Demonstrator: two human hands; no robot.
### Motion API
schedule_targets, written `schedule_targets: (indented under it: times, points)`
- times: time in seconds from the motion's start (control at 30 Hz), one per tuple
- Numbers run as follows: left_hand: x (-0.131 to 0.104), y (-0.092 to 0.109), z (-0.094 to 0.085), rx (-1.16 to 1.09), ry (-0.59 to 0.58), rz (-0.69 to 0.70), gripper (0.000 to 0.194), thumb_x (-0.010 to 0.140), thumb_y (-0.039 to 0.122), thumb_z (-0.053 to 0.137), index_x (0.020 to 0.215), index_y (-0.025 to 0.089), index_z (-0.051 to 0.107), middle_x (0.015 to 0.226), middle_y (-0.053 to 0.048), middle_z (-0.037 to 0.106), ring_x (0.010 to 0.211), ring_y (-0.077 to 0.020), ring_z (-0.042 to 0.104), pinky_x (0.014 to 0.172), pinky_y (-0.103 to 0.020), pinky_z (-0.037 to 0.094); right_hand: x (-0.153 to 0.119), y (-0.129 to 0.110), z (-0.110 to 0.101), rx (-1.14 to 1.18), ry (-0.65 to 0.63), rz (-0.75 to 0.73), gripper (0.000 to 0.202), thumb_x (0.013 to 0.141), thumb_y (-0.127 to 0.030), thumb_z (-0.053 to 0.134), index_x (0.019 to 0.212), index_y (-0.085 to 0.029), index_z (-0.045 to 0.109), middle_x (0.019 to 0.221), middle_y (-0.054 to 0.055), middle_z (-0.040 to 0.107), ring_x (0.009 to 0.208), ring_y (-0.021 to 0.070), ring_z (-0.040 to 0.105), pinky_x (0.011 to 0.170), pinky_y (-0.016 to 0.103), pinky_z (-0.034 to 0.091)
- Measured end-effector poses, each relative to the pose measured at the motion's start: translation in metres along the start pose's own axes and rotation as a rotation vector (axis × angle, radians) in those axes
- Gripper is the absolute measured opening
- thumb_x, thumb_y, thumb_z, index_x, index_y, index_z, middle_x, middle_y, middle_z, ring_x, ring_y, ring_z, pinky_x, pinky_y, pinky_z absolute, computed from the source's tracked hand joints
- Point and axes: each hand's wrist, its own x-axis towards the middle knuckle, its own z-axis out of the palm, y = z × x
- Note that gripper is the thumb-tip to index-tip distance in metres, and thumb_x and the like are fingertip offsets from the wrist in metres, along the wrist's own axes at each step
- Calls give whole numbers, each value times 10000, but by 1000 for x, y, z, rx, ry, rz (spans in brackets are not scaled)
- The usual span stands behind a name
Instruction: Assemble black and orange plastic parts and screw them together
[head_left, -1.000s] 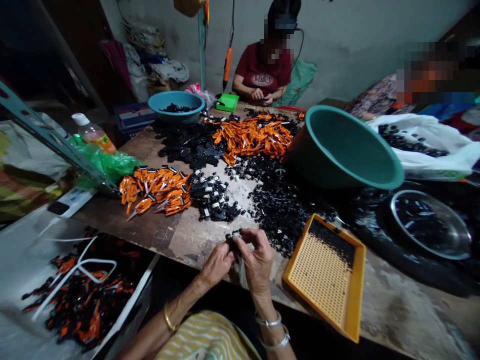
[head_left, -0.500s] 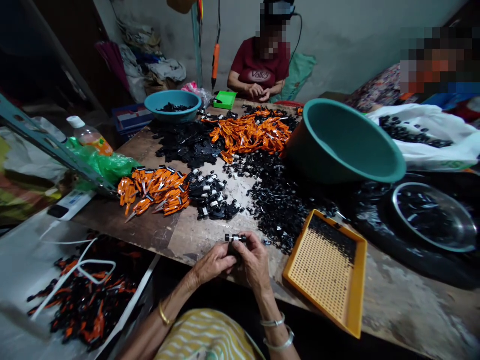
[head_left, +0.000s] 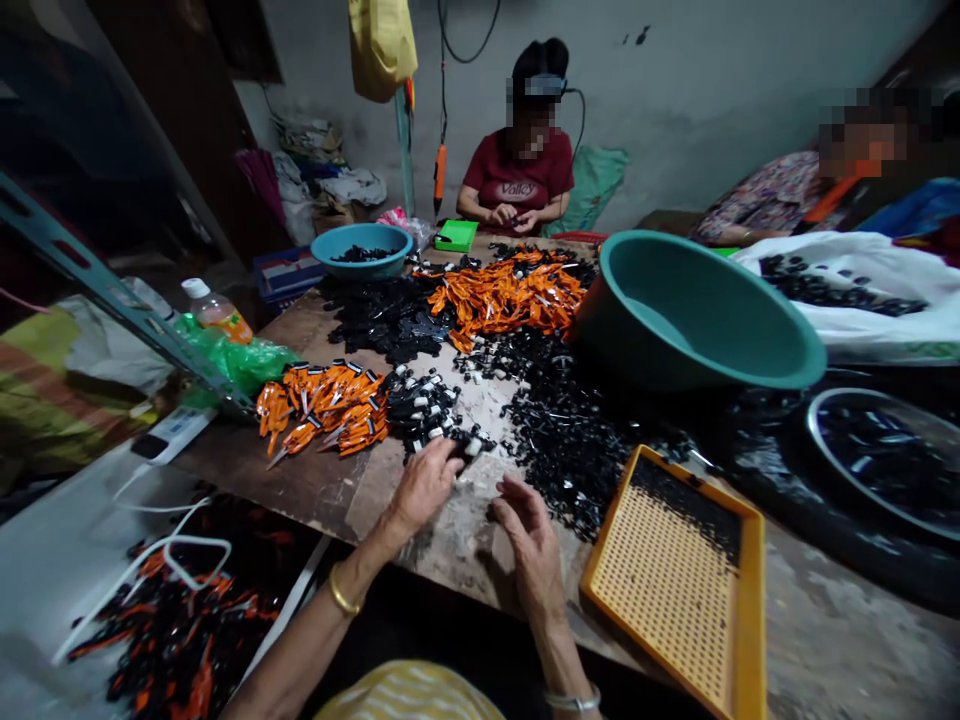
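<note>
My left hand [head_left: 429, 482] reaches to the near edge of the black-and-white parts [head_left: 424, 405], beside a pile of orange pieces [head_left: 322, 405]. My right hand [head_left: 531, 535] hovers with curled fingers above the table [head_left: 825, 620], between the loose black parts [head_left: 562, 440] and my body, left of the yellow tray [head_left: 671, 570].

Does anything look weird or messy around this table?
Yes, two things. A looped white cord trails over the orange-and-black plastic parts at the lower left, like it strayed there. The big green plastic tub seems to lean instead of sitting level.
</note>
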Motion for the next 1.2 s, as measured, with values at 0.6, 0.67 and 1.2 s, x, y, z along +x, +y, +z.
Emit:
schedule_targets:
  times: [0.6,0.67,1.2]
  points:
    - [156,25,-4,688,-57,22,276,878,84,377,973,111,634,1090,-158,589,1115,-273,472,922,-408,354,-15,6,-12,-319,-96,-297,158,921,-286,483,885,-218,621,843,30,610,822,177,596,730,285,483]
    - [173,19,4,689,-91,-4,205,904,177,449,991,112,623,1069,-121,604,1065,-245,522,911,-419,399,-16,6,-11,-311,-95,-309,163,924,-282,476,880,-218,619,836,30,611,812,175,598,718,279,487]
    - [66,47,-11,347,-117,204,151,860,187,527,991,218,597,974,-19,670,944,-163,596,830,-243,425,43,-41,-3,-349,260,-470,270,915,-311,486,1143,-184,556,1055,97,564,813,170,599,760,333,513]
